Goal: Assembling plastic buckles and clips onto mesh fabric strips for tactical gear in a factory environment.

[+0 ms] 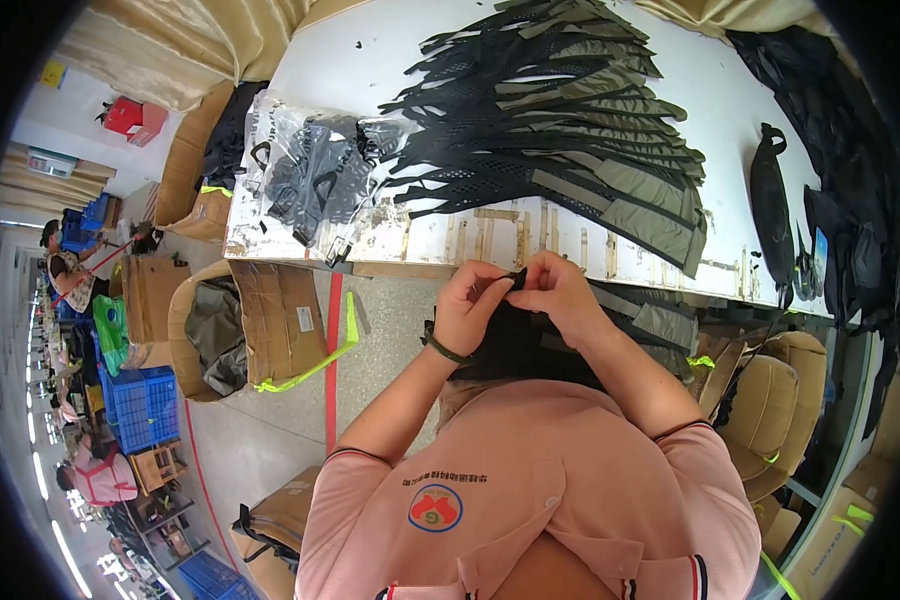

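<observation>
Just off the near edge of the white table (pixel 330 75), my left hand (pixel 470 302) and my right hand (pixel 562 298) meet with thumbs and fingers pinched on a small piece of black fabric (pixel 517 277). More black fabric (pixel 520 345) hangs below the hands, over my lap; whether it is one piece with the pinched part I cannot tell. Beyond my hands, a row of overlapping black mesh and olive fabric panels (pixel 610 190) is spread on the table. A clear plastic bag (pixel 320 170) with black parts inside lies at the table's left.
An open cardboard box (pixel 288 318) with dark fabric stands left of the table. At the right lie a black strap-like piece (pixel 770 200) and a heap of black fabric (pixel 840 130). Blue crates (pixel 142 408) and a person (pixel 68 265) are farther left.
</observation>
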`<action>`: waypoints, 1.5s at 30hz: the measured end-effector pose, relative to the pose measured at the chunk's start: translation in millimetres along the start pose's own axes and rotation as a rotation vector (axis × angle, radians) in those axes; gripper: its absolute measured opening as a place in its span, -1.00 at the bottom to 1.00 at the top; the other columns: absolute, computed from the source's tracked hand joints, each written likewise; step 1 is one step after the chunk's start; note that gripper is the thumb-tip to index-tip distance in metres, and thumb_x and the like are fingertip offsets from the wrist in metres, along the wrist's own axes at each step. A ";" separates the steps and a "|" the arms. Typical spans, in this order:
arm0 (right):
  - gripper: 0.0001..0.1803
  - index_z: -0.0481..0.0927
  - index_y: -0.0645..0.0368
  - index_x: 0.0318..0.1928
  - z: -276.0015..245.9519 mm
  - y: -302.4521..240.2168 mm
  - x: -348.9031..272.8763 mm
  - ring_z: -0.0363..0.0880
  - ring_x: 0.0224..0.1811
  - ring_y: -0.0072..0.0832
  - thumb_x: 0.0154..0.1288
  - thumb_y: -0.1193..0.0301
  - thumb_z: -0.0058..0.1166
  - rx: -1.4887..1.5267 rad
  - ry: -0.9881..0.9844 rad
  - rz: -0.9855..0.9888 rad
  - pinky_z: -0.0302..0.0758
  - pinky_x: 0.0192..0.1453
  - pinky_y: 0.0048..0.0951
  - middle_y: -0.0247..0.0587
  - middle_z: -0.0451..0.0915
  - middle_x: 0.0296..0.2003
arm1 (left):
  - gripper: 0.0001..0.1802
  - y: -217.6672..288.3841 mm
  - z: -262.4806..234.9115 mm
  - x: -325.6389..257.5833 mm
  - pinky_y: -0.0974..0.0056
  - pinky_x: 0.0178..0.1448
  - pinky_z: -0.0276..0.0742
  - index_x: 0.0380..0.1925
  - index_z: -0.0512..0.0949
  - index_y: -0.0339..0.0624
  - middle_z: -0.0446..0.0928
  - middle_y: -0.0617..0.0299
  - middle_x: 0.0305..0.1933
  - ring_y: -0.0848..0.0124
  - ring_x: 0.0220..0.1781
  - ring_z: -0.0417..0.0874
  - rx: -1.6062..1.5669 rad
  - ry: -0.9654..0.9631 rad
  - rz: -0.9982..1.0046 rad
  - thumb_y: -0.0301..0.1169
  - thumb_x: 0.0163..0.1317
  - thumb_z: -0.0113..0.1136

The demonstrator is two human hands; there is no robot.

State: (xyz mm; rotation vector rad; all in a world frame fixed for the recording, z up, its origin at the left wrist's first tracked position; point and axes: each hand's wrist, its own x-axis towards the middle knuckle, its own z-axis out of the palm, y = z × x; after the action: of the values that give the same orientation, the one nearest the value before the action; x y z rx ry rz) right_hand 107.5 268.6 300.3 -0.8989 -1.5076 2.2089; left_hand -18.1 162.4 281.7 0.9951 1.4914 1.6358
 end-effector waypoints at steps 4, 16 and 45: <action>-0.70 0.35 0.11 -0.48 3.0 2.8 -4.9 0.37 -0.50 -0.72 -0.04 0.62 0.26 0.094 0.061 -0.025 0.30 -0.46 -0.68 -0.45 0.40 -0.57 | -0.88 2.6 -0.3 -1.4 0.52 -0.17 0.40 -0.22 0.45 -0.26 0.49 0.35 -0.31 0.64 -0.29 0.46 -0.090 -0.048 0.001 -0.58 0.25 0.09; -0.77 0.34 0.12 -0.51 -6.0 16.5 0.7 0.32 -0.51 -0.71 -0.06 0.64 0.12 0.178 0.080 -0.079 0.24 -0.45 -0.66 -0.46 0.40 -0.56 | -0.87 -4.3 9.1 -7.6 0.54 -0.10 0.35 -0.18 0.49 -0.28 0.48 0.34 -0.28 0.63 -0.23 0.45 -0.219 -0.067 -0.033 -0.55 0.30 0.02; -0.82 0.57 0.16 -0.29 -37.6 -10.1 26.4 0.55 -0.35 -0.25 0.13 0.35 0.16 -0.759 0.024 -0.363 0.47 -0.24 -0.35 -0.11 0.54 -0.41 | -0.76 -8.3 -21.5 -64.4 0.48 -0.40 0.45 -0.29 0.33 -0.14 0.42 0.30 -0.41 0.54 -0.50 0.49 -0.538 -0.076 -0.489 -0.56 0.13 0.21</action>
State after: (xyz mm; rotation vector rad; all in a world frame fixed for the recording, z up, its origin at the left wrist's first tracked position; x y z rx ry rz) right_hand 111.4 314.8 292.0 -0.7430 -2.3267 1.3602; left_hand -7.6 96.4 267.2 0.3538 1.0445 1.4908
